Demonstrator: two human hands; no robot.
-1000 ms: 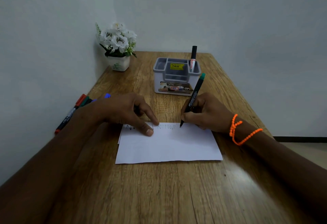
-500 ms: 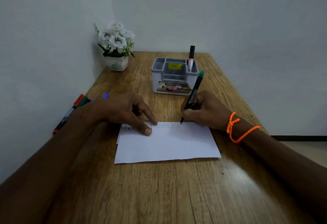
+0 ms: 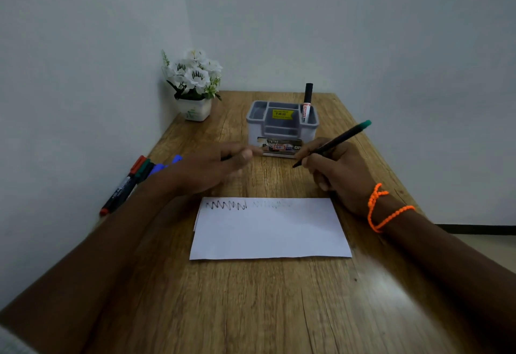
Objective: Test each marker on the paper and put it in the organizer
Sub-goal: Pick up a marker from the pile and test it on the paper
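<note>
The right hand point(image 3: 339, 170) has its grip clamped on a green-capped marker point(image 3: 333, 142), tip tilted down, off the paper point(image 3: 269, 230) and near the organizer point(image 3: 282, 130). The left hand point(image 3: 206, 169) hovers blurred above the surface point(image 3: 251, 306), fingers loosely extended, grip apart.

The wooden tabletop point(image 3: 251, 311) carries a white paper point(image 3: 270, 236) near the front, a grey organizer point(image 3: 282, 133) behind it, a flower pot point(image 3: 195, 110) in the far left corner — and several markers point(image 3: 125, 183) along the left edge.
</note>
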